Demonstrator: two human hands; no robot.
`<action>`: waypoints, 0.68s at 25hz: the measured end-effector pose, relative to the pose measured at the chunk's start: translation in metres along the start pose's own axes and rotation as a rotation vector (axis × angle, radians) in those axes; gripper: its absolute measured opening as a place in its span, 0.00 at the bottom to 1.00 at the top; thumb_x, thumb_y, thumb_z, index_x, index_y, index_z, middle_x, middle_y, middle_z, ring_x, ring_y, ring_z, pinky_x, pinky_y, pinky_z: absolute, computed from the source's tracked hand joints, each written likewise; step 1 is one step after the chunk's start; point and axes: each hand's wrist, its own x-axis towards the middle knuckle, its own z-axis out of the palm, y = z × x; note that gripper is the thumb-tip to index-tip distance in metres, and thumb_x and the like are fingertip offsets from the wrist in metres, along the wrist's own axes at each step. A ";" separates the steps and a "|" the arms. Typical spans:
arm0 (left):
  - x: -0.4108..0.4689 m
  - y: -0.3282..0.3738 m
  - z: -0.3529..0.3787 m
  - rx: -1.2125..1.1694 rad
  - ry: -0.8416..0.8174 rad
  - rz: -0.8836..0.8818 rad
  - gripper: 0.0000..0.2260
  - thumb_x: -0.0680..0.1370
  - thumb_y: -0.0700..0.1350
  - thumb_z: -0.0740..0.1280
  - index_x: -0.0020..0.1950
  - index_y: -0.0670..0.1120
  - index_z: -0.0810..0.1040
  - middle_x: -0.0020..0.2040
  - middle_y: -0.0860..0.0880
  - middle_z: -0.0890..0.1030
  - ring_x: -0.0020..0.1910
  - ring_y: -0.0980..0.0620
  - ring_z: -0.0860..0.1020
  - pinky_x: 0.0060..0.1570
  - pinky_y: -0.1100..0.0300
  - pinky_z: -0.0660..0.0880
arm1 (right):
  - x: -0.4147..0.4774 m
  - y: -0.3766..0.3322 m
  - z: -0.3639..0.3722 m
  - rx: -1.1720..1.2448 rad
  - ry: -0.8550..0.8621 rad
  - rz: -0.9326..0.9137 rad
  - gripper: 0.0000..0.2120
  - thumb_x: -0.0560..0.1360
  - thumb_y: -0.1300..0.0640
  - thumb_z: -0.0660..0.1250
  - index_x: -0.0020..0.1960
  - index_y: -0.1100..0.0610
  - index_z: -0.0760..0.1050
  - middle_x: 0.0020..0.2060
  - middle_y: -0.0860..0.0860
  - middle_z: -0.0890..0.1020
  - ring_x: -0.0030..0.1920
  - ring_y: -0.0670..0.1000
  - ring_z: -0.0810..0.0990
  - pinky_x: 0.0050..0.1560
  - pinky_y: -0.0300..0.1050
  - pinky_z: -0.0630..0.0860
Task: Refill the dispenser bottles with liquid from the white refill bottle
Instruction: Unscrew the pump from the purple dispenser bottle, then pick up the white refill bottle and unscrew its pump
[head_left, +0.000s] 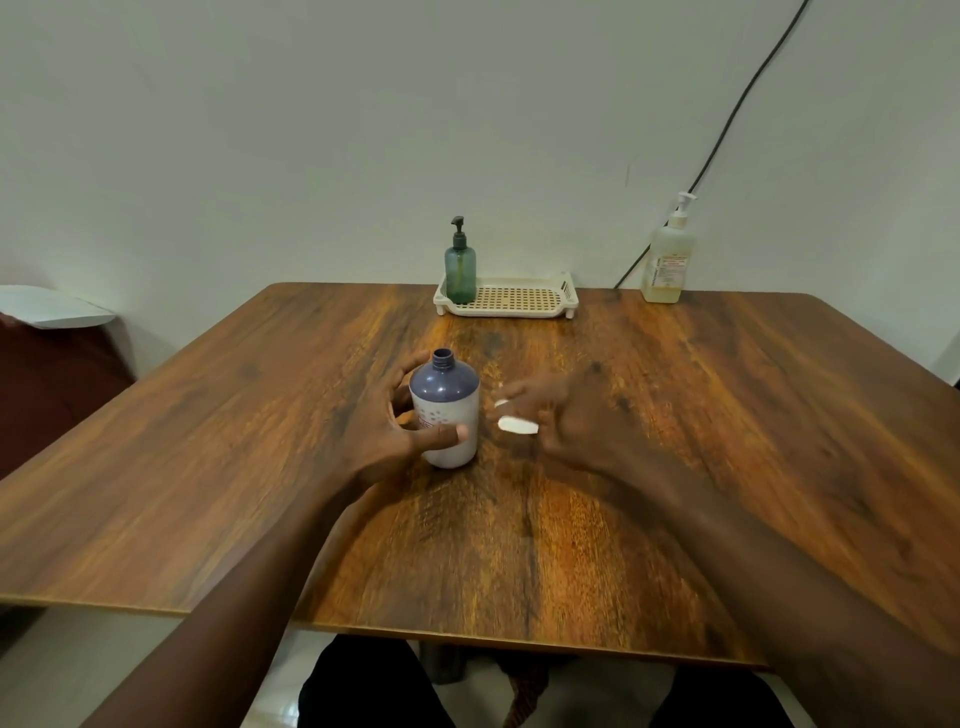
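One round bottle (445, 410), left hand (397, 421) gripping; right hand (563, 415) pinching white cap (518, 425)

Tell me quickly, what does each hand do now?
Left hand: grips the white refill bottle.
Right hand: holds a small white cap.

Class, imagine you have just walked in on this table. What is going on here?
A person sits at a wooden table. The left hand grips the upright refill bottle, its neck open. The right hand holds a white cap beside it. At the far edge a green pump bottle stands in a cream tray, with a pale pump bottle further right. Nothing is being poured.
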 end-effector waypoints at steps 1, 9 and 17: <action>-0.001 0.000 0.000 0.002 0.002 0.009 0.44 0.64 0.54 0.84 0.75 0.61 0.65 0.65 0.65 0.75 0.59 0.75 0.75 0.51 0.76 0.74 | -0.004 0.005 0.006 -0.067 -0.075 -0.008 0.10 0.75 0.58 0.71 0.54 0.51 0.87 0.56 0.48 0.85 0.54 0.44 0.80 0.54 0.46 0.79; -0.002 0.003 0.003 0.011 0.016 0.049 0.47 0.64 0.55 0.82 0.78 0.58 0.62 0.65 0.67 0.72 0.59 0.74 0.73 0.55 0.71 0.71 | -0.007 0.019 0.022 -0.243 -0.233 -0.063 0.24 0.72 0.74 0.68 0.59 0.50 0.85 0.59 0.48 0.83 0.55 0.48 0.78 0.54 0.52 0.78; -0.005 0.005 0.001 0.038 0.063 0.081 0.52 0.61 0.62 0.81 0.80 0.56 0.62 0.73 0.59 0.72 0.66 0.64 0.73 0.61 0.63 0.72 | -0.016 0.013 0.019 -0.248 -0.194 -0.065 0.23 0.73 0.72 0.69 0.64 0.54 0.82 0.63 0.52 0.82 0.60 0.51 0.80 0.59 0.50 0.80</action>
